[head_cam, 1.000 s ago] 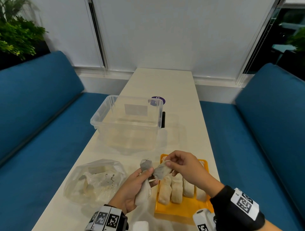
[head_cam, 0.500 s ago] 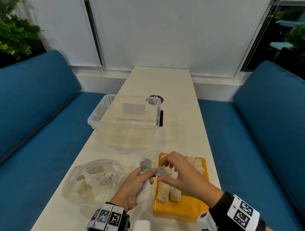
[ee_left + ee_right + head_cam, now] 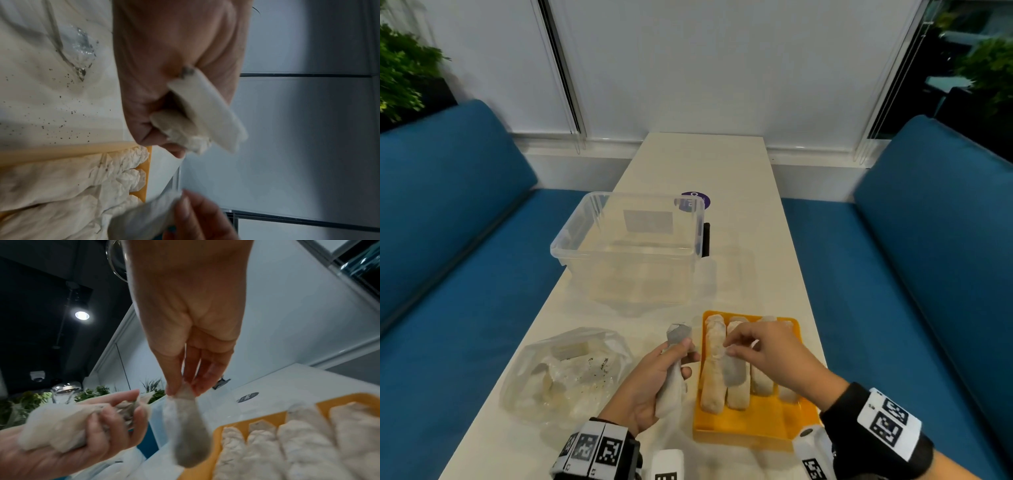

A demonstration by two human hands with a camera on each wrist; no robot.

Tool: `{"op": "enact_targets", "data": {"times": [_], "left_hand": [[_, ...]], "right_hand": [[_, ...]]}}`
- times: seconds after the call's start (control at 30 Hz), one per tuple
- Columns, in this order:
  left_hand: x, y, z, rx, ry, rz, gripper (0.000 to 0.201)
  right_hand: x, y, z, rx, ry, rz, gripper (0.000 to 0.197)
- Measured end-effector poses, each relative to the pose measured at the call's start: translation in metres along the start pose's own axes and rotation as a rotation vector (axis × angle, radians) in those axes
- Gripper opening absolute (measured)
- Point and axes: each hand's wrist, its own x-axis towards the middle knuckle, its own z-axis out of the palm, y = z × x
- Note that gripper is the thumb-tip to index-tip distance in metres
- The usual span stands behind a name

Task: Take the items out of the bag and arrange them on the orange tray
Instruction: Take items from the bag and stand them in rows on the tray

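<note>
An orange tray (image 3: 756,418) at the table's near right holds several pale wrapped rolls (image 3: 714,377) laid side by side. My right hand (image 3: 727,346) pinches one greyish wrapped roll (image 3: 732,371) by its end and hangs it just above the rolls on the tray; the right wrist view shows that roll (image 3: 187,426) dangling from thumb and fingers. Left of the tray, my left hand (image 3: 674,363) grips a small bundle of wrapped rolls (image 3: 671,387), also seen as rolls (image 3: 205,113) in the left wrist view. The clear plastic bag (image 3: 565,373) lies crumpled at the near left.
An empty clear plastic tub (image 3: 630,246) stands mid-table behind the tray and bag. A purple round sticker (image 3: 697,200) and a small black object (image 3: 706,240) lie beside it. Blue benches (image 3: 893,274) flank the narrow table (image 3: 705,164).
My right hand has carried the greyish roll from beside the left hand's bundle rightward and down over the tray. The left hand has kept its bundle in place.
</note>
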Motion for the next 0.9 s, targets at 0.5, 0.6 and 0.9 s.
{"op": "enact_targets", "data": {"times": [0.5, 0.6, 0.9], "left_hand": [[0.004, -0.001, -0.016, -0.068, 0.092, -0.044, 0.022], [0.002, 0.000, -0.014, -0.088, 0.079, -0.041, 0.020], [-0.001, 0.000, -0.014, -0.108, 0.036, -0.061, 0.017]], "right_hand": [[-0.014, 0.050, -0.003, -0.088, -0.370, 0.301, 0.014], [-0.004, 0.059, 0.004, -0.174, -0.381, 0.298, 0.023], [0.010, 0.069, 0.014, -0.314, -0.251, 0.239, 0.010]]}}
